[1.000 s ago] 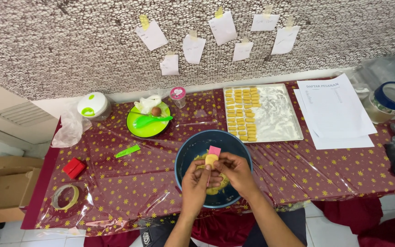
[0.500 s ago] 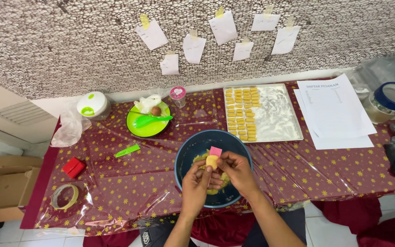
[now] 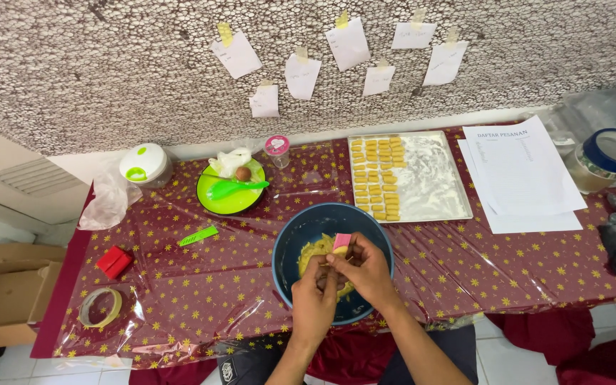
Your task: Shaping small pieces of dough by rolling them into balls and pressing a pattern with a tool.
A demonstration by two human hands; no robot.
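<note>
Head view, left to right. A green plate (image 3: 229, 194) with scraper sits at 10 o'clock from the blue bowl (image 3: 294, 239), within reach. Over the bowl, so that crumbs would fall inside, the left hand (image 3: 316, 294) curls closed around yellow dough (image 3: 316, 249); the right hand (image 3: 365, 267) pinches a small pink mould (image 3: 341, 242) against it. At 1 o'clock, a floured tray (image 3: 436, 178) holds shaped pieces in rows.
</note>
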